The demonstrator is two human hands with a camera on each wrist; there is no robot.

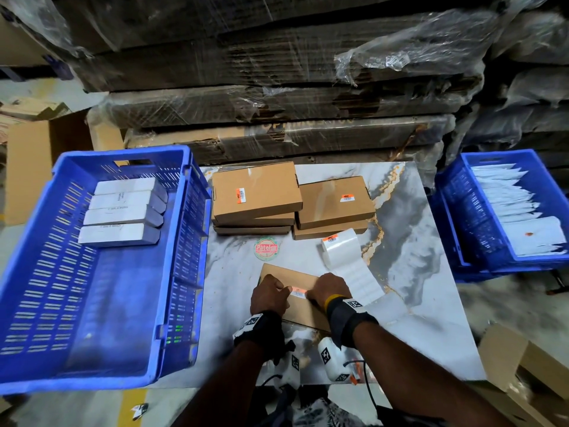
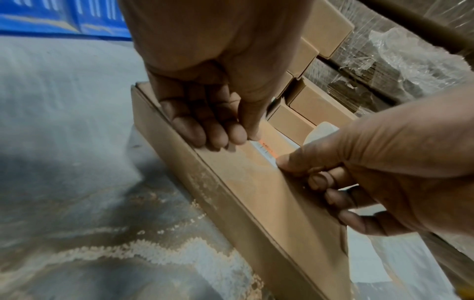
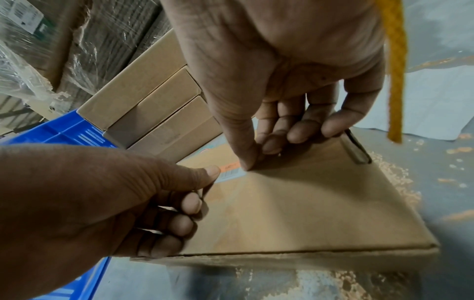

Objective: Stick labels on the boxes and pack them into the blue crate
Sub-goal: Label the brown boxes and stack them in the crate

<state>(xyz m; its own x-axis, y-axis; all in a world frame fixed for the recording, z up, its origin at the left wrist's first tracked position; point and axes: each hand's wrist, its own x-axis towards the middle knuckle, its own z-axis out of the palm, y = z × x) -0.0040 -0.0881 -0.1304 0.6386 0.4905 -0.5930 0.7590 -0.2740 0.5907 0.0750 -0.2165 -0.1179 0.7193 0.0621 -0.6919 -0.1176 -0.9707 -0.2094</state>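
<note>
A flat brown box (image 1: 295, 278) lies on the marble table top (image 1: 415, 272) right in front of me. An orange-and-white label (image 1: 298, 292) sits on its lid. My left hand (image 1: 271, 292) and right hand (image 1: 331, 291) rest on the box to either side of the label. Each thumb presses one end of the label (image 3: 231, 172) while the other fingers stay curled on the cardboard (image 3: 307, 203). In the left wrist view, the left hand (image 2: 231, 138) is above the label (image 2: 265, 151) and the right hand (image 2: 307, 172) below it. The blue crate (image 1: 92, 263) stands to the left.
Several white boxes (image 1: 123, 211) line the crate's far end. Two stacks of labelled brown boxes (image 1: 255, 195) (image 1: 335, 204) stand at the back of the table, with a label roll (image 1: 341, 251) trailing its strip beside them. A second blue crate (image 1: 480, 217) with white packets is at right.
</note>
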